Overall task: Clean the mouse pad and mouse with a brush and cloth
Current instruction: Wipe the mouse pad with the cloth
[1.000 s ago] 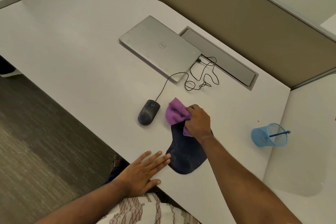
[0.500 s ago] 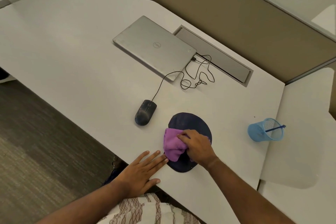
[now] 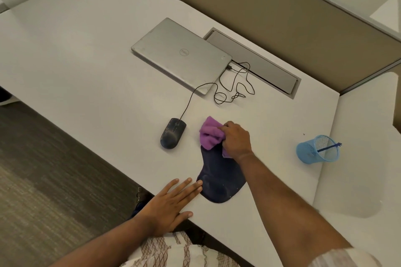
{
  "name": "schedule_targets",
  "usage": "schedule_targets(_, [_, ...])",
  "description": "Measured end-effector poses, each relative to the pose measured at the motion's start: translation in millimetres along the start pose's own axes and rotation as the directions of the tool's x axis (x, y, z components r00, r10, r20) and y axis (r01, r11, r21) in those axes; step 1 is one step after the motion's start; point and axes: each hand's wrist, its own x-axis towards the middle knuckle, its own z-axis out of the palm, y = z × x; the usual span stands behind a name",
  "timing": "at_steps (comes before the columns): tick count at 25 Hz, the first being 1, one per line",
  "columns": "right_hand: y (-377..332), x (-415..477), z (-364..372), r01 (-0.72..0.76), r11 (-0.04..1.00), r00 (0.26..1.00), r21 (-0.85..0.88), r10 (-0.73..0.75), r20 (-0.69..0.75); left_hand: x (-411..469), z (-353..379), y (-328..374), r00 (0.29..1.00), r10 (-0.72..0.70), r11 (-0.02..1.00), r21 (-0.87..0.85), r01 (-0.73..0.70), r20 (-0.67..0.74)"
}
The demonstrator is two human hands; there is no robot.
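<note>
On the white worktop (image 3: 76,54), far side: closed silver laptop (image 3: 181,55) with a grey cable tray (image 3: 251,63) set into the surface just behind it. Black cable (image 3: 236,84) runs from the laptop's right edge, coils in loose loops beside its corner, then leads down to the mouse (image 3: 173,133). Mouse is dark, dusty on top, sits just left of the cloth and apart from it, nothing on it. Blue mesh cup (image 3: 316,149) lies tilted well to the right, a blue brush (image 3: 328,147) sticking out of its mouth. Tan partition (image 3: 282,13) backs the worktop.

Nothing sits between mouse and mouse pad (image 3: 221,178). Pad is dark navy, near the front edge, specks visible on its near part.

Right hand (image 3: 236,140) grip is curled closed around a bunched purple cloth (image 3: 210,134), pressing it on the far end of the pad; cloth overhangs the pad's far edge onto bare worktop. Forearm crosses the pad's right side.

Left hand (image 3: 171,204) lies flat, fingers spread, palm down at the worktop's front edge, holding nothing; fingertips touch or nearly touch the pad's near-left rim.
</note>
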Motion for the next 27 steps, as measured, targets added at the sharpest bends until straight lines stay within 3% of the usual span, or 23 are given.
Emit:
schedule_targets(4, [-4.0, -5.8, 0.8, -0.119, 0.966, 0.983, 0.229, 0.147, -0.107, 0.5, 1.1, -1.4, 1.0, 0.004, 1.0, -0.008, -0.004, -0.007])
schedule_targets(9, [-28.9, -61.4, 29.4, 0.111, 0.948, 0.991, 0.297, -0.082, -0.11, 1.7, 3.4, -1.5, 1.0, 0.01, 1.0, 0.02, -0.01, 0.0])
schedule_targets(13, [-25.2, -91.3, 52.1, 0.113, 0.905, 0.993, 0.41, -0.094, -0.068, 2.5, 5.3, -3.4, 1.0, 0.009, 1.0, 0.012, -0.009, 0.028])
schedule_targets(17, [-7.7, -134.3, 64.2, 0.145, 0.88, 0.989, 0.453, -0.118, -0.087, 2.3, 8.0, -5.2, 0.997, -0.005, 1.0, 0.015, 0.004, 0.075])
schedule_targets(21, [14.2, -174.9, 68.6, 0.215, 0.914, 0.976, 0.343, -0.217, -0.036, 1.7, 5.3, -2.9, 0.999, 0.005, 1.0, 0.0, -0.005, 0.053])
schedule_targets(24, [22.4, -190.9, 65.5, 0.163, 0.929, 0.985, 0.332, -0.171, -0.005, 1.2, 2.8, -1.8, 0.998, 0.017, 0.999, -0.036, -0.015, 0.054])
schedule_targets(27, [8.9, -189.0, 60.4, 0.137, 0.93, 0.987, 0.34, -0.101, -0.121, 5.2, -0.8, -8.7, 0.999, 0.016, 0.982, -0.186, -0.008, 0.04])
